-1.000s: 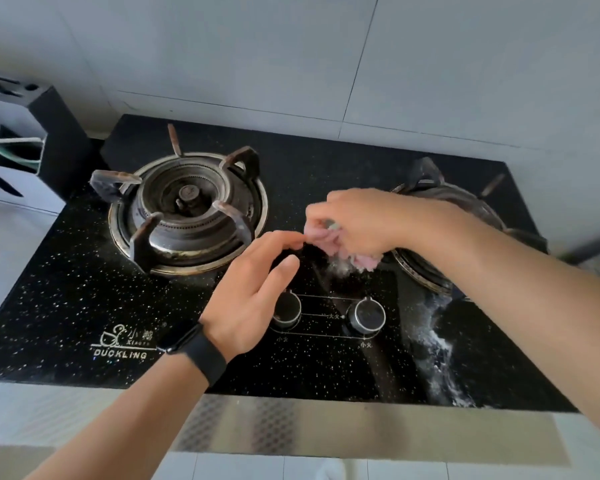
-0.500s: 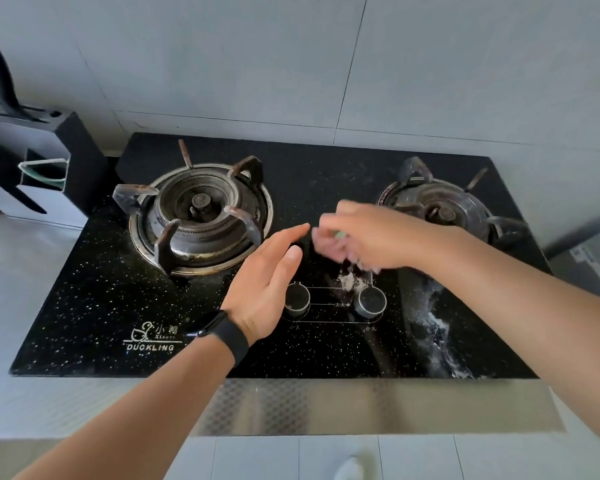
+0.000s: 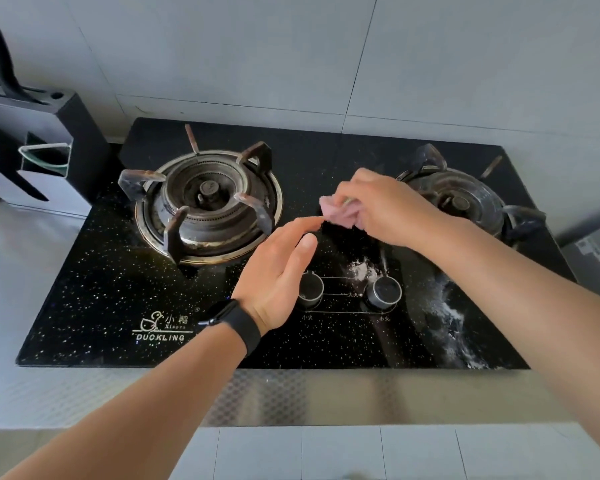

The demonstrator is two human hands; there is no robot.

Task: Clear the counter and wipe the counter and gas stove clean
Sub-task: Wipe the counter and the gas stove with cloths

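Right hand (image 3: 378, 206) grips cloth (image 3: 338, 212) pointing left.

Glossy black speckled glass stove (image 3: 94, 292) w/ rusty matt metal grates (image 3: 201, 206); soft pink cloth (image 3: 340, 211).

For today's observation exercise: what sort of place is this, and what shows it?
Probably a home kitchen: a two-burner gas stove set in a counter, a knife block beside it, a tiled wall behind.
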